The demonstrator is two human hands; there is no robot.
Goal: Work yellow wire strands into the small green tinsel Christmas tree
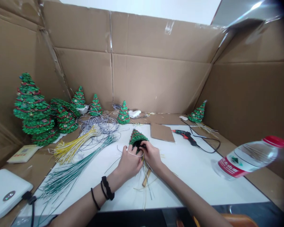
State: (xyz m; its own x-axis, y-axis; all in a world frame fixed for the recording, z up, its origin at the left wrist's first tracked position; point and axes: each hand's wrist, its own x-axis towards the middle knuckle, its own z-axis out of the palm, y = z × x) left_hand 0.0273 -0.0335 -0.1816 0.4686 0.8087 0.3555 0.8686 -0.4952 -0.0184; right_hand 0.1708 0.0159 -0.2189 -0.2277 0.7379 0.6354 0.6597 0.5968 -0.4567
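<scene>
A small green Christmas tree ornament (pixel 136 136) lies tipped on the white board, its dark hollow base facing me. My left hand (pixel 130 162) has its fingers curled at the left rim of that base, with a white wire running across them. At the right side of the opening, my right hand (pixel 151 154) pinches at the rim; its fingertips are partly hidden inside. Thin wires (pixel 148 183) hang from the base toward me, in green, white and yellow. Beneath them lies a short tan stick (pixel 146 177).
Yellow wires (pixel 73 143), green wires (pixel 78 168) and a grey wire tangle (pixel 99 123) lie left. Finished-looking trees (pixel 33 110) stand behind. A glue gun (pixel 186 136), cardboard piece (pixel 162 132) and water bottle (pixel 248 157) are right; a white power bank (pixel 8 192) is front left.
</scene>
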